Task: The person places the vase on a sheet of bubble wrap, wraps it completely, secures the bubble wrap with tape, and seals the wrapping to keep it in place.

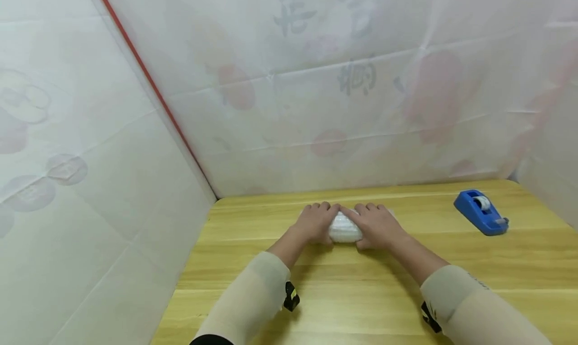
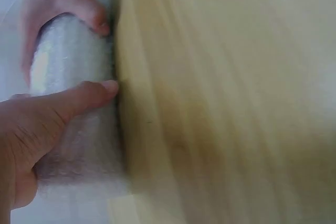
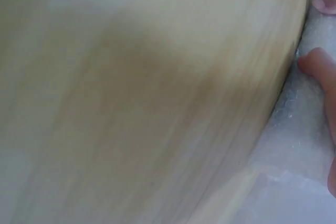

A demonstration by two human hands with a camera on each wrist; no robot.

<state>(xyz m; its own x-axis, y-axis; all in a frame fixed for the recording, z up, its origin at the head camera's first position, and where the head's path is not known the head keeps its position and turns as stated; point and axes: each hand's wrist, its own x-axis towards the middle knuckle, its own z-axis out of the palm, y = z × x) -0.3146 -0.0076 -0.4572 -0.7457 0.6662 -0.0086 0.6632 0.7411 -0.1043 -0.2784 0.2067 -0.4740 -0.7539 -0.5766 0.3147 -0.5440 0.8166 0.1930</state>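
Observation:
A roll of clear bubble wrap (image 1: 345, 228) lies crosswise on the wooden table, near its far side. My left hand (image 1: 316, 222) grips the roll's left part from above, with the thumb (image 2: 97, 94) along its near side. My right hand (image 1: 378, 226) holds the right part the same way. In the head view the two index fingers meet over the top of the roll. The left wrist view shows the rolled bubble wrap (image 2: 79, 145) from its left end. In the right wrist view its right end (image 3: 296, 129) shows beside my right thumb (image 3: 317, 66).
A blue tape dispenser (image 1: 482, 212) with a roll of tape stands at the right on the wooden table (image 1: 343, 295). White printed sheets (image 1: 316, 109) rise behind and beside the table, and a red strip (image 1: 149, 79) runs down one seam.

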